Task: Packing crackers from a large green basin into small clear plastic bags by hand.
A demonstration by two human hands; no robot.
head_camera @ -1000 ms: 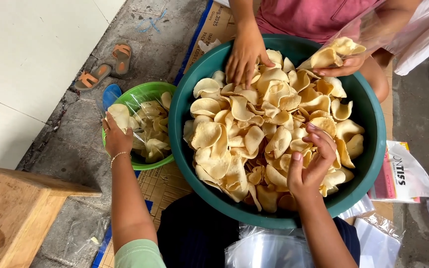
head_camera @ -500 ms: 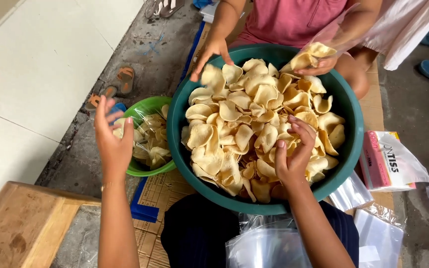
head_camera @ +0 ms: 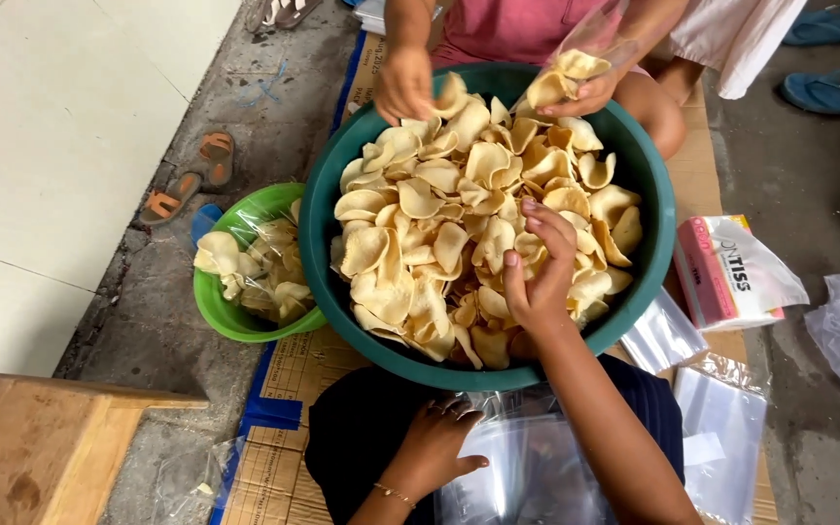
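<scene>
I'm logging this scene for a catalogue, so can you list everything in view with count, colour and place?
crackers: many, pale yellow, heaped in the basin
basin: one, dark green, centre
small bowl: one, light green, left of the basin, holding bagged crackers
clear bags: several, lower right
tissue pack: one, pink and white, right
sandals: pair, brown, upper left
other person's hands: two, top edge
left hand: on plastic in the lap
right hand: among the crackers

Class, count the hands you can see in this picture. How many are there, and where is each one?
4: right hand in the crackers; left hand on clear bags; another person's two hands at the far rim.
</scene>
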